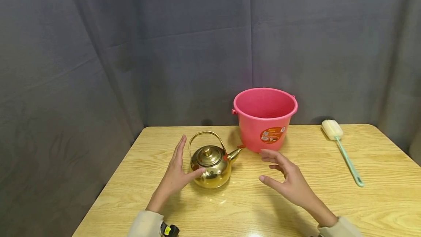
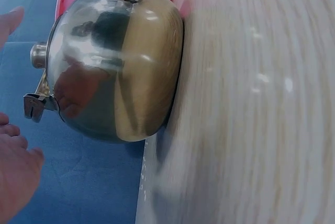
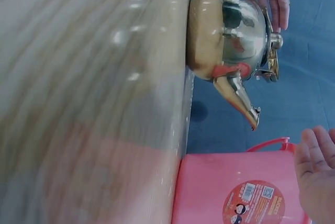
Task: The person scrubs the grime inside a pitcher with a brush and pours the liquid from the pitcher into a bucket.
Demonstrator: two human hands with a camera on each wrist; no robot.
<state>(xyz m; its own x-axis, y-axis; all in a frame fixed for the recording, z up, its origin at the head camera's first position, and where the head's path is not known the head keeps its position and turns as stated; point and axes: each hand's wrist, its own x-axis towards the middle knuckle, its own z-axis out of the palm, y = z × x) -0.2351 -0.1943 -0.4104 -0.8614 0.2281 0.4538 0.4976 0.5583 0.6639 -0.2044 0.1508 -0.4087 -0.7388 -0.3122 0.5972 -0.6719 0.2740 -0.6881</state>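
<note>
A shiny gold kettle with a lid, a raised hoop handle and a spout pointing right stands on the wooden table. My left hand is at its left side, fingers straight and thumb spread in front of the kettle's body, gripping nothing. To the right of the spout, my right hand hovers over the table with loosely bent fingers and nothing in them. Behind the spout is a pink bucket with a red label. In the right wrist view the kettle and the bucket both show near my right hand.
On the right of the table lies a sponge brush with a white head and a long mint-green handle. A grey curtain hangs behind the table and along its left side.
</note>
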